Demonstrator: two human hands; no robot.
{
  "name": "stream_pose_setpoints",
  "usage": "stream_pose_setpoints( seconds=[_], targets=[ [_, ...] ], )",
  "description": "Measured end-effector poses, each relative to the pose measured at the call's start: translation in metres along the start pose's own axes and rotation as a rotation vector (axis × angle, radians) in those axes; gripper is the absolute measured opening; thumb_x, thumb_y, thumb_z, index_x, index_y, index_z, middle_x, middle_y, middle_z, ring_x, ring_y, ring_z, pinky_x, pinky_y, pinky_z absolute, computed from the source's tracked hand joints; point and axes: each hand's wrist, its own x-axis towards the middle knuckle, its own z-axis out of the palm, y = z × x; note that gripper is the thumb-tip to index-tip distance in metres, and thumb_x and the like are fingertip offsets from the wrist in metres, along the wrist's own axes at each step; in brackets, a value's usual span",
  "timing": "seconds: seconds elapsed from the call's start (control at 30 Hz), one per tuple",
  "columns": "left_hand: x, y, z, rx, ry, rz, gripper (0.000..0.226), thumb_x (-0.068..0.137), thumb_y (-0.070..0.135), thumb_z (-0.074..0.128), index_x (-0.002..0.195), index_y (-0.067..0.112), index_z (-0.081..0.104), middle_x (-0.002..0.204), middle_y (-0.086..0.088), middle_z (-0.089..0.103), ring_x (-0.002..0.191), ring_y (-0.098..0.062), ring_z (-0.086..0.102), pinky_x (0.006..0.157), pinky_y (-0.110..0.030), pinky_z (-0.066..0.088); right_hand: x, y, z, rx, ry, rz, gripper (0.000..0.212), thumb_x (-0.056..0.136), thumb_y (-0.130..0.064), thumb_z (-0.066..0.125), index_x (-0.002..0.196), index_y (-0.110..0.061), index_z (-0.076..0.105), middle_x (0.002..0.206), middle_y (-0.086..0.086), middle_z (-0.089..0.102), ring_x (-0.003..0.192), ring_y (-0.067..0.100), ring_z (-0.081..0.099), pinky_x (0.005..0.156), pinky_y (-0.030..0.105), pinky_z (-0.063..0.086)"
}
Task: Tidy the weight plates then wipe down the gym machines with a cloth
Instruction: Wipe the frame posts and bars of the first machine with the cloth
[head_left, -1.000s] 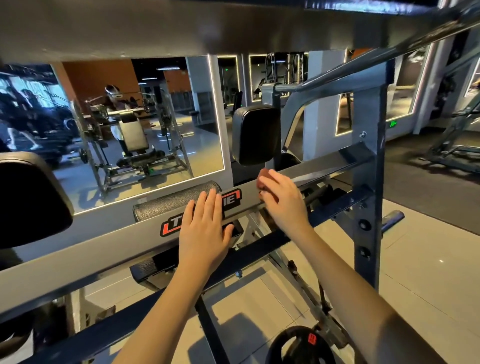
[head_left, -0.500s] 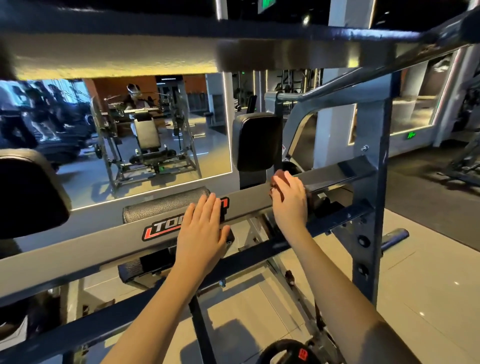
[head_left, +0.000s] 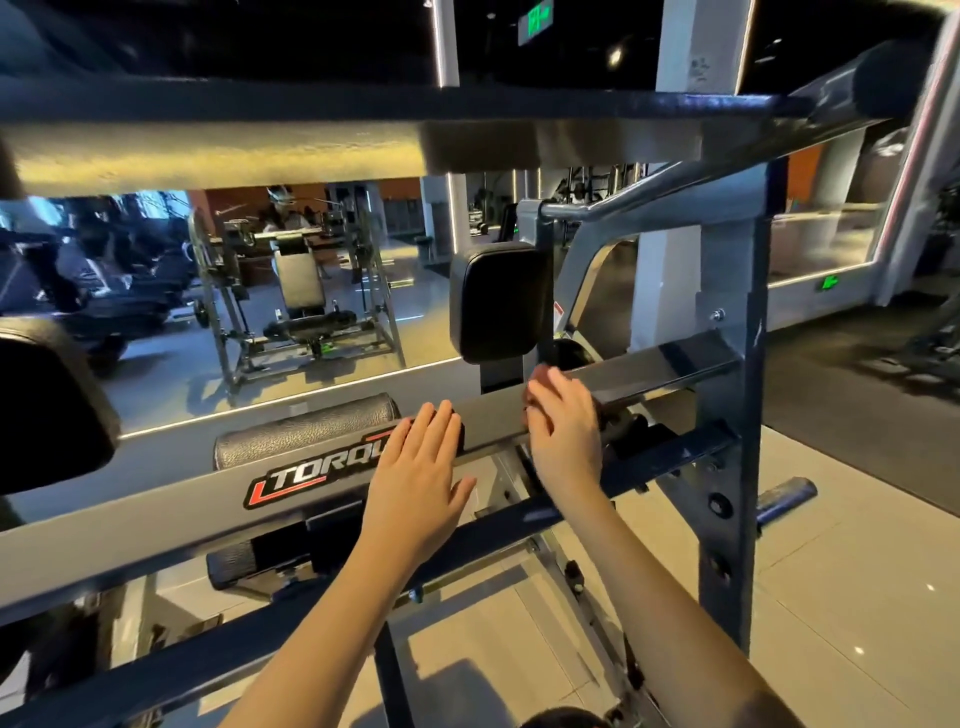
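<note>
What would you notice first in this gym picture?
Two hands meet in the middle: the left hand lies flat on a grey bar, and the right hand presses a reddish cloth on that bar further right. Behind them, a big mirror shows more machines.

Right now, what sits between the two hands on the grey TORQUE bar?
Only a bare stretch of the grey bar, seen in the head view. The left hand lies flat on it; the right hand presses the cloth against it.
</note>
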Motion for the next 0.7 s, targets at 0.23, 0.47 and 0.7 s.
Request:
stream_pose_setpoints(
  seconds=[0.23,0.47,0.7],
  targets=[
    [0.002,-0.001,0.004,-0.025,-0.017,-0.009,0.078,0.079,0.06,-0.01,0.145,0.018,-0.006,0.159,-0.004,-0.003,0.148,-0.022,-0.005,0.117,-0.037,-0.009,0.037,0.037,-0.027,-0.051,0.018,0.071,0.037,0.101,-0.024,0.049,0.138,-0.023,0.054,0.152,-0.003,0.04,0.143,0.021,0.029,0.115,0.049,0.033],
    [0.002,0.004,0.005,0.025,0.019,-0.061,0.069,0.091,0.053,0.029,0.144,0.009,0.039,0.151,-0.011,0.036,0.141,-0.028,0.033,0.114,-0.047,0.02,0.011,0.04,-0.022,-0.077,-0.147,-0.196,0.041,0.098,-0.021,0.055,0.139,-0.026,0.053,0.152,-0.007,0.039,0.144,0.016,0.027,0.114,0.042,0.026],
    [0.009,0.014,0.001,-0.007,0.037,-0.059,0.062,0.099,0.043,0.042,0.149,0.009,0.028,0.157,-0.01,0.024,0.147,-0.027,0.018,0.116,-0.04,0.002,0.025,0.031,-0.019,-0.024,0.017,0.067,0.037,0.101,-0.023,0.049,0.137,-0.025,0.054,0.154,-0.006,0.036,0.145,0.019,0.023,0.115,0.042,0.029]
  ],
)
